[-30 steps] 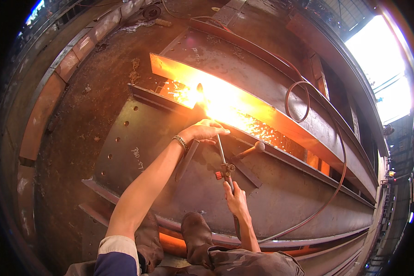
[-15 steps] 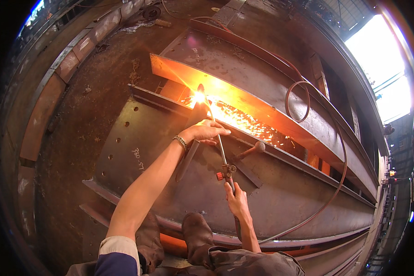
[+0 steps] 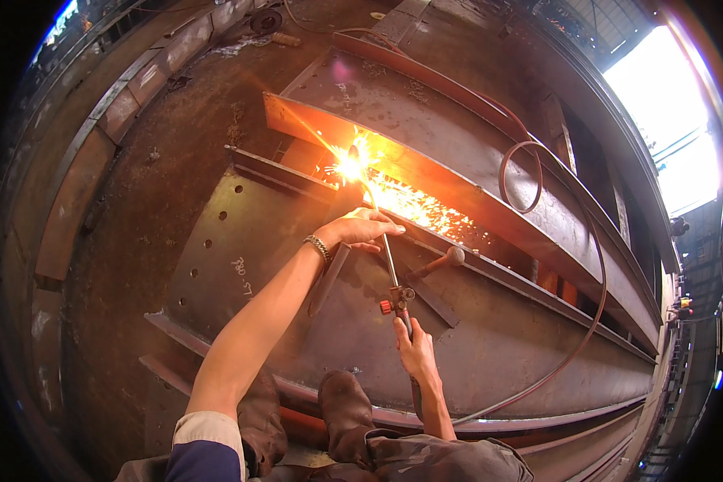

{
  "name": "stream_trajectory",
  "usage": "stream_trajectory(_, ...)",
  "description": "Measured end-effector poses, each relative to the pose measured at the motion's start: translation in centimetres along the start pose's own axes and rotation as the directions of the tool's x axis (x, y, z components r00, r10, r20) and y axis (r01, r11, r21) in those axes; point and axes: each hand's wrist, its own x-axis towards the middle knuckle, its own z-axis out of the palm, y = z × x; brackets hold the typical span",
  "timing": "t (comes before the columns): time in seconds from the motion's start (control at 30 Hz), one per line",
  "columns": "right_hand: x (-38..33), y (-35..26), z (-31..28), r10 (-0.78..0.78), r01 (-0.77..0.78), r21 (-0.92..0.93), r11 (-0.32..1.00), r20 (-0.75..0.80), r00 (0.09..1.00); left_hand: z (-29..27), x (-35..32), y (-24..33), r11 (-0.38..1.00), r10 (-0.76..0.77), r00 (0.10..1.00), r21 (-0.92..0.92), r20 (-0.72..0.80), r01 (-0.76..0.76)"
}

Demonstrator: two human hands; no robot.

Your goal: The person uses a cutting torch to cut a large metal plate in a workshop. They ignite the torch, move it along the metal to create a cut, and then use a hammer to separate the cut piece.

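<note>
A cutting torch (image 3: 389,259) with a long metal tube and red valve knob slants up and away over the steel. My right hand (image 3: 416,353) is wrapped round its handle, below the valves. Farther up, my left hand (image 3: 360,230) has its fingers closed about the tube, resting over a dark flat bar (image 3: 328,281). At the torch's tip, a glaring flame and sparks (image 3: 410,201) spray rightward along the gap between two steel flanges. The glare hides the exact cutting spot. A round-headed hammer-like tool (image 3: 440,262) lies right of my left hand.
Large steel beams (image 3: 490,329) lie side by side, one with a row of holes near its left end. A hose (image 3: 502,181) loops over the beams on the right. My boots (image 3: 344,410) are near the lower edge. Steel pieces (image 3: 72,201) line the left side.
Sparks now burst more widely around the torch tip and up against the far flange. Both hands and the torch hold almost the same place.
</note>
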Motion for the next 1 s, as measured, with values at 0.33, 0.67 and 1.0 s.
stream_trajectory(0.33, 0.1, 0.3, 0.1, 0.037, -0.037, 0.004, 0.999, 0.010, 0.999, 0.0, -0.2, 0.1, 1.000, 0.003, 1.000, 0.008, 0.020, -0.004)
stream_trajectory(0.67, -0.2, -0.1, -0.2, 0.056, -0.056, -0.004, 0.998, 0.004, 0.998, -0.3, 1.0, -1.0, 0.994, 0.107, 0.994, 0.010, 0.028, -0.108)
stream_trajectory(1.0, -0.2, 0.3, -0.1, 0.042, -0.042, 0.005, 0.999, -0.001, 0.999, 0.0, 0.2, -0.1, 1.000, 0.025, 0.999, 0.000, 0.030, -0.025)
